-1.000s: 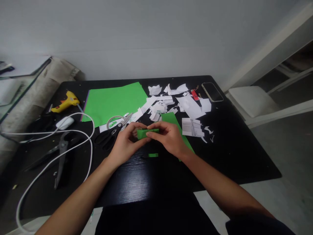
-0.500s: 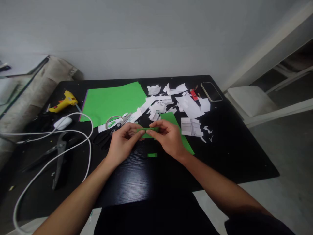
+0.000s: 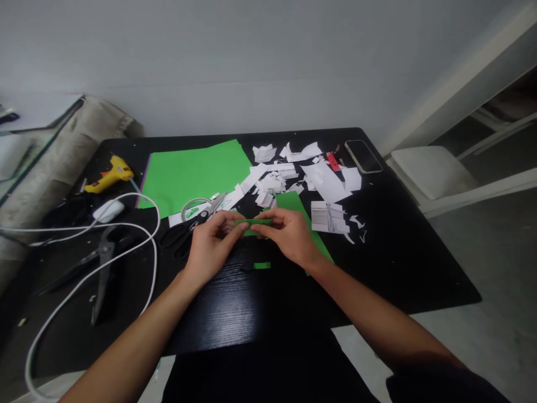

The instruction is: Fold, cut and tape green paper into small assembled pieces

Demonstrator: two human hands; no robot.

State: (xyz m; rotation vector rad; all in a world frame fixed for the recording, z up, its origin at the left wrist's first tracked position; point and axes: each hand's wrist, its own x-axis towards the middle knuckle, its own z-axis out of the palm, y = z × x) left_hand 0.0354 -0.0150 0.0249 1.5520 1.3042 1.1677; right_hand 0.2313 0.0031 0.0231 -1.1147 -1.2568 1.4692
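Between both hands, above the black table, is a small folded piece of green paper (image 3: 253,228). My left hand (image 3: 212,240) pinches its left end with thumb and fingers. The right end is gripped by my right hand (image 3: 291,233), thumb in front and fingers behind. Part of the paper is hidden by the fingertips. Below the hands a short green paper strip (image 3: 262,265) lies on the table. A larger green sheet (image 3: 319,246) lies partly under my right hand. Just left of my left hand are black-handled scissors (image 3: 181,232).
Behind the hands lie green sheets (image 3: 193,173) and many white paper scraps (image 3: 272,183). A phone (image 3: 363,157) rests at the back right. On the left are a yellow glue gun (image 3: 109,174), large shears (image 3: 104,268) and a looped white cable (image 3: 154,268).
My right fingers have shifted slightly on the green paper, its index finger lying a little lower. Both hands keep hold of it, and the things on the table stay put.
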